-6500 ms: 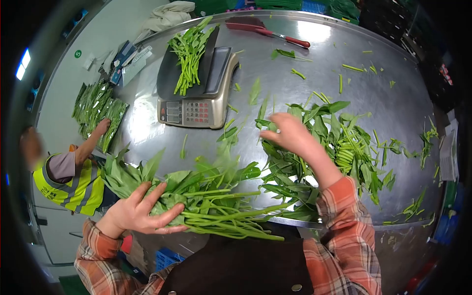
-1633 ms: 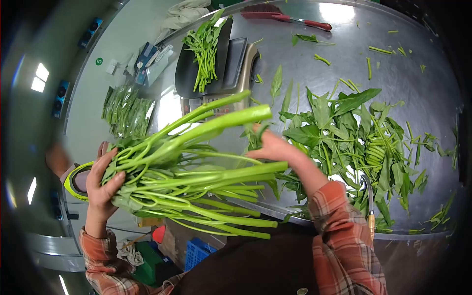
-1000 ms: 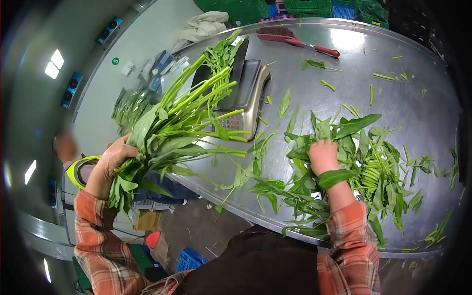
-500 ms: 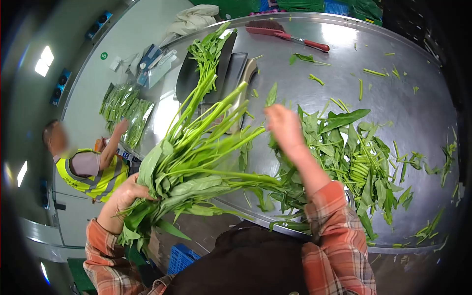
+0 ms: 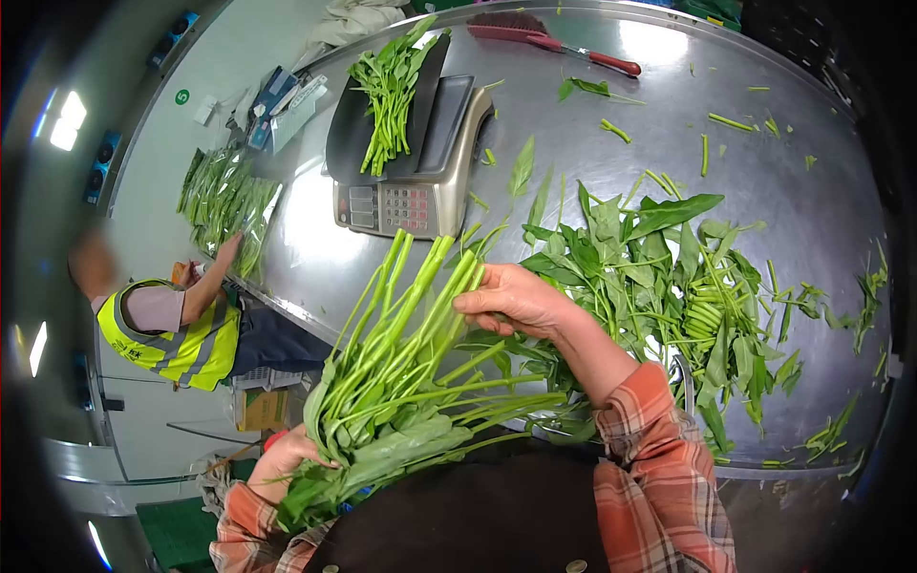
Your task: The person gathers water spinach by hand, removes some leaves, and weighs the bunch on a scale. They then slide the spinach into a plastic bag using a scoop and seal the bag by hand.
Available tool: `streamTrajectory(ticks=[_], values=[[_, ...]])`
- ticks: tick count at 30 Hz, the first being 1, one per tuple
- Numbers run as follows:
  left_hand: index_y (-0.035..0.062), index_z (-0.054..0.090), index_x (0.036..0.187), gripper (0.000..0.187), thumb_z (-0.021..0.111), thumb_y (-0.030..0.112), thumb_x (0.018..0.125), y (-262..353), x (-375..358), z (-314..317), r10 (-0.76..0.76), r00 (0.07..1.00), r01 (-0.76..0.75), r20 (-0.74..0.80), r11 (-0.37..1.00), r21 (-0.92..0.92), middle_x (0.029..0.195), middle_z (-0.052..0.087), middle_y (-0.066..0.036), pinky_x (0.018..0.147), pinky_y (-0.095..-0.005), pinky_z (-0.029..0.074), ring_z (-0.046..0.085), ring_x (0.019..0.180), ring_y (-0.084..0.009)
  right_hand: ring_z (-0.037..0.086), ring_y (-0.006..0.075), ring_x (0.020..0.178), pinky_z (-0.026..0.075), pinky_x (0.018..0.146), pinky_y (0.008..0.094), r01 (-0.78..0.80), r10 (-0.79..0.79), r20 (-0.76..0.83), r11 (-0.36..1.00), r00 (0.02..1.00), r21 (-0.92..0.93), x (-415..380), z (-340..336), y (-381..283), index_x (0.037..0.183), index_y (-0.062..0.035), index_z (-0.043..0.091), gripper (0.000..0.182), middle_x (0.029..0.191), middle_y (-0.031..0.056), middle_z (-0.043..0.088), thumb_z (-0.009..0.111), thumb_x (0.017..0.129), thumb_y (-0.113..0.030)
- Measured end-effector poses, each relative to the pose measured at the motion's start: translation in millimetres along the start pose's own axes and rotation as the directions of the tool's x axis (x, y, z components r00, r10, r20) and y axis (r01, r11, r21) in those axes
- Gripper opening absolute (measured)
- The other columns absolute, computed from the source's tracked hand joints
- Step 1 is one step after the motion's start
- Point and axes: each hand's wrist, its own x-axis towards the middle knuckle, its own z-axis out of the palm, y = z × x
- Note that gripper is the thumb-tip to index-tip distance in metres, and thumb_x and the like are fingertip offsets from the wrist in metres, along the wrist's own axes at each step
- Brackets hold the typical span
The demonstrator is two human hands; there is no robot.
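The person's left hand is closed around the leafy end of a bunch of greens, held off the near-left edge of the steel worktop, stems fanning up and away toward the scale. The right hand pinches the upper stems, fingers curled over several of them near their cut ends. The bunch is long-stemmed: pale green, tubular stalks, with darker pointed leaves crowded at the lower end by the left hand. By the look of it the bunch is light but loose — stems splay rather than lie parallel, so single stalks could slip out unless it is gripped around the middle of the stalks, where they are firmest. The stalks appear stiff enough to hold their line yet likely to snap or kink if bent; the leaves are soft and would bruise under a hard squeeze. A loose pile of greens lies on the worktop just right of the right hand, toward the near-right edge. A weighing scale stands toward the far-left part of the worktop with a small bundle on its pan. A red-handled brush lies at the far edge. Off the left edge, a co-worker in a yellow vest reaches toward bagged greens.
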Motion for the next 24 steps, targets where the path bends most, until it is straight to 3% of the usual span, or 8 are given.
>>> streamTrajectory(ticks=[5, 9, 11, 13, 17, 19, 21, 24], values=[[-0.0057, 0.048, 0.123, 0.058, 0.062, -0.005, 0.066, -56.3, 11.9, -14.8, -0.091, 0.992, 0.099, 0.083, 0.99, -0.097, 0.11, 0.061, -0.017, 0.083, -0.0329, 0.051, 0.063, 0.095, -0.023, 0.049, 0.0081, 0.047, 0.033, 0.038, 0.0206, -0.079, 0.112, -0.275, 0.989, 0.955, 0.129, -2.2, 20.7, 1.8, 0.082, -0.0058, 0.057, 0.009, 0.074, 0.0045, 0.063, 0.061, 0.081, -0.013], [-0.0044, 0.042, 0.129, 0.065, 0.064, -0.004, 0.068, -70.2, 11.5, 0.5, -0.101, 0.987, 0.123, 0.124, 0.976, -0.178, 0.116, 0.058, -0.016, 0.083, -0.0321, 0.05, 0.061, 0.097, -0.0224, 0.05, 0.01, 0.045, 0.036, 0.039, 0.0229, 0.009, -0.087, -0.462, 0.986, 0.882, -0.168, -0.2, 6.0, 12.9, 0.084, -0.0044, 0.057, 0.008, 0.079, 0.0057, 0.064, 0.058, 0.081, -0.012], [-0.0043, 0.042, 0.129, 0.065, 0.064, -0.004, 0.068, -78.6, 11.2, 0.2, -0.086, 0.986, 0.113, 0.14, 0.972, -0.204, 0.116, 0.058, -0.016, 0.083, -0.032, 0.05, 0.061, 0.097, -0.0223, 0.051, 0.0092, 0.045, 0.037, 0.037, 0.0235, -0.057, -0.451, -0.604, 0.769, 0.657, -0.636, -1.2, -26.1, 18.8, 0.087, -0.0015, 0.054, 0.012, 0.082, 0.0087, 0.065, 0.055, 0.084, -0.013], [-0.0043, 0.042, 0.129, 0.066, 0.064, -0.004, 0.067, -85.8, 13.5, -3.7, -0.062, 0.986, 0.096, 0.153, 0.97, -0.222, 0.116, 0.058, -0.016, 0.083, -0.0319, 0.05, 0.061, 0.097, -0.0223, 0.053, 0.0097, 0.047, 0.039, 0.037, 0.023, 0.003, -0.307, -0.675, 0.911, 0.671, -0.412, -33.7, -49.9, 1.8, 0.088, 0.0003, 0.051, 0.014, 0.084, 0.0123, 0.064, 0.053, 0.087, -0.013], [-0.0041, 0.042, 0.129, 0.066, 0.065, -0.004, 0.067, -95.4, 21.7, -8.1, -0.031, 0.984, 0.076, 0.175, 0.964, -0.253, 0.116, 0.058, -0.016, 0.082, -0.0318, 0.05, 0.061, 0.097, -0.0221, 0.06, 0.0115, 0.055, 0.044, 0.041, 0.0209, -0.244, 0.147, -0.268, 0.893, 0.952, -0.378, -107.1, -10.0, -8.6, 0.095, 0.0014, 0.051, 0.02, 0.092, 0.0132, 0.064, 0.057, 0.087, -0.016], [-0.0041, 0.042, 0.13, 0.066, 0.065, -0.004, 0.067, -97.5, 24.7, -8.7, -0.018, 0.982, 0.068, 0.186, 0.961, -0.268, 0.117, 0.058, -0.016, 0.082, -0.0318, 0.05, 0.061, 0.097, -0.022, 0.062, 0.0114, 0.057, 0.045, 0.043, 0.0219, -0.518, 0.446, -0.266, 0.766, 0.855, -0.381, -126.7, 15.8, 4.5, 0.109, 0.0005, 0.053, 0.032, 0.094, 0.0098, 0.064, 0.062, 0.085, -0.019], [-0.004, 0.041, 0.13, 0.067, 0.065, -0.004, 0.067, -98.0, 28.2, -8.3, -0.008, 0.98, 0.065, 0.2, 0.958, -0.28, 0.117, 0.058, -0.015, 0.082, -0.0317, 0.05, 0.061, 0.097, -0.0219, 0.059, 0.0109, 0.056, 0.045, 0.044, 0.0222, -0.507, 0.347, -0.408, 0.764, 0.845, -0.399, -131.4, 40.7, 29.9, 0.118, -0.003, 0.053, 0.045, 0.09, 0.0054, 0.064, 0.068, 0.082, -0.025], [-0.0039, 0.041, 0.13, 0.067, 0.065, -0.004, 0.067, -96.6, 37.6, -7.1, 0.006, 0.975, 0.057, 0.22, 0.959, -0.277, 0.117, 0.058, -0.015, 0.082, -0.0316, 0.05, 0.061, 0.097, -0.0217, 0.059, 0.0145, 0.058, 0.046, 0.047, 0.0252, -0.414, 0.295, -0.424, 0.882, 0.856, -0.223, -121.5, 64.2, 73.9, 0.116, -0.0042, 0.054, 0.05, 0.082, 0.0051, 0.062, 0.072, 0.078, -0.031]])
